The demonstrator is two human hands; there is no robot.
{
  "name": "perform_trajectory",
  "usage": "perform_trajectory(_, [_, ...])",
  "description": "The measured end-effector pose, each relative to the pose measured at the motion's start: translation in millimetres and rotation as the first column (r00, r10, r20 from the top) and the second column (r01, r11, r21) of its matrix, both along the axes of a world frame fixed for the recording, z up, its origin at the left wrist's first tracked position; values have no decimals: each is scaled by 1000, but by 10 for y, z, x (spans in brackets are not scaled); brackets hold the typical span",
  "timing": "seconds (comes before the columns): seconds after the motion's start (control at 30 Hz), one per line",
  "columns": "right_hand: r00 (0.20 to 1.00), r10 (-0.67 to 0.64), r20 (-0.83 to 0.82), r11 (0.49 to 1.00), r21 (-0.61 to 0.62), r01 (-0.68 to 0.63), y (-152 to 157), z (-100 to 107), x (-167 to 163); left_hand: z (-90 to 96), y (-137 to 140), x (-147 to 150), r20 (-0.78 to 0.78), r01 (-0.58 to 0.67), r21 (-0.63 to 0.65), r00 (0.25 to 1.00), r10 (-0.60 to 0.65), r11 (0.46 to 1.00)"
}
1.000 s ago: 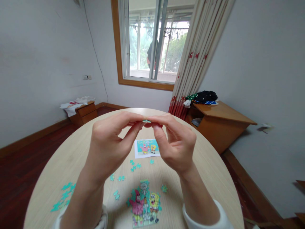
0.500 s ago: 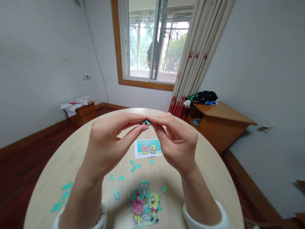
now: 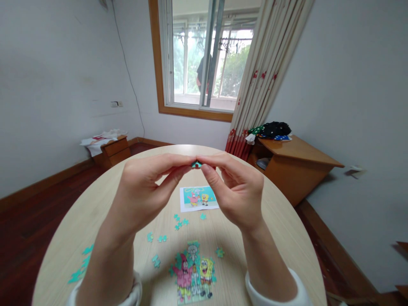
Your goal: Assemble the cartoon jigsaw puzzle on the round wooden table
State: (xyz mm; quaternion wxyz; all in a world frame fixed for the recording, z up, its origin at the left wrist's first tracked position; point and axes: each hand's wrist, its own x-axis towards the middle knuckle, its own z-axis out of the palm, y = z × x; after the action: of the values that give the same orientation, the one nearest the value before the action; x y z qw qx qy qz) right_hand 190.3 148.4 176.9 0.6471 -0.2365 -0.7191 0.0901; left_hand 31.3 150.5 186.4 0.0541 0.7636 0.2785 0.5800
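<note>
Between my two hands, raised over the table, is a small teal puzzle piece point(image 3: 196, 165) with a dark red spot. My left hand point(image 3: 149, 187) pinches it between thumb and forefinger from the left. From the right, my right hand point(image 3: 234, 187) grips it the same way, fingertips nearly meeting. Below lies a partly joined cartoon puzzle point(image 3: 193, 274) with pink, grey and yellow figures. Beyond it rests a printed reference picture point(image 3: 198, 199), its right edge hidden by my right hand. Loose teal pieces point(image 3: 181, 223) are scattered between the two.
More teal pieces point(image 3: 81, 267) lie by my left forearm, partly covered by it. The round wooden table point(image 3: 287, 255) fills the foreground. A wooden desk point(image 3: 296, 165) with cloths stands at right, a small cabinet point(image 3: 115, 148) at left. Someone in dark clothing point(image 3: 204, 72) is outside the window.
My fingers have shifted slightly on the puzzle piece, the left thumb drawing back left and the right thumb rising. The pieces on the table stay where they were.
</note>
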Motion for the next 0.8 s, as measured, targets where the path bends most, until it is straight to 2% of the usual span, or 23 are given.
perform_trajectory(0.2, [1000, 2, -8, 998, -64, -2, -21, 12, -20, 20, 0, 19, -21, 54, 28, 998, -54, 998])
perform_trajectory(0.33, [1000, 2, -21, 998, -64, -3, -26, 18, -28, 23, -17, 36, -5, 51, -3, 999, -51, 999])
perform_trajectory(0.53, [1000, 19, 6, 1000, 2, -19, -21, 16, -12, 14, -32, 44, 23, 17, 5, 1000, -17, 1000])
perform_trajectory(0.8, [999, -27, 19, 994, 111, 25, 1, 24, -17, 38, -27, 43, -4, 0, 54, 1000, 1, 999])
